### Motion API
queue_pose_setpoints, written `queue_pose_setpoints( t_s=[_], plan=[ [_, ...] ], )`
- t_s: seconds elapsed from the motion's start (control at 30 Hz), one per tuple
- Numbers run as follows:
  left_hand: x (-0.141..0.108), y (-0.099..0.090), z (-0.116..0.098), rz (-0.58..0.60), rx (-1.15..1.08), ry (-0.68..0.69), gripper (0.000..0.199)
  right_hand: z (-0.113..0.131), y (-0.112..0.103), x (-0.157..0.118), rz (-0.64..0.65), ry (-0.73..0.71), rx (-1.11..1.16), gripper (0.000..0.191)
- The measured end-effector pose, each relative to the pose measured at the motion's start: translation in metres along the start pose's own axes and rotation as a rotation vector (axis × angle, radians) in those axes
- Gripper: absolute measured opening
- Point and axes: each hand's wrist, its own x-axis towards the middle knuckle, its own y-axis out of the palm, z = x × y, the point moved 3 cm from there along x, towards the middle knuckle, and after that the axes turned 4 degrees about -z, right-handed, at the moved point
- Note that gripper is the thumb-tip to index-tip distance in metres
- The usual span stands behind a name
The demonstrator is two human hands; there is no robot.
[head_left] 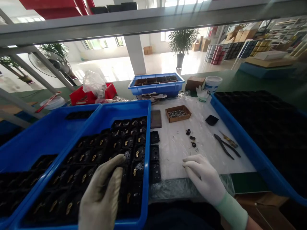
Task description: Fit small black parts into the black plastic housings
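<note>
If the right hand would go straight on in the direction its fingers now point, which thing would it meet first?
Probably the row of black plates beside the blue bin: the right hand points across the plastic sheet towards them. Its height is unclear, so it might pass above.

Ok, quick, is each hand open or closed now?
Left hand: half curled over black parts; can't tell if it holds one.
Right hand: loosely curled; can't tell if it's pinching anything.

Bright daylight through windows [96, 43], glare on pale glossy floor [105, 67]. White pillar [135, 54] mid-room, potted plant [181, 41] to its right. Fan [59, 65] at left behind slanted posts [48, 65]. Grey beam [153, 23] across top. Far right: cartons [246, 34], racks [286, 28].
</note>
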Motion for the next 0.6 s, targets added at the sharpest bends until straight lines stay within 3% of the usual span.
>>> queue_pose_setpoints(
  t_s=[0.1,0.2,0.47,0.6],
  plan=[
    [-0.016,0.025,-0.019,0.020,-0.128,-0.052,0.033,0.026,0.019,0.004,0.097,-0.084,0.087,0.024],
    [-0.024,0.035,-0.028,0.026,-0.166,-0.055,0.031,0.041,0.040,0.014,0.091,-0.129,0.099,0.024],
    [-0.047,0.048,-0.030,0.119,-0.196,-0.016,0.021,0.024,0.101,0.042,0.265,-0.162,-0.043,0.020],
    [-0.058,0.062,-0.030,0.166,-0.272,0.035,0.018,0.020,0.104,0.047,0.310,-0.181,-0.078,0.019]
  ],
)
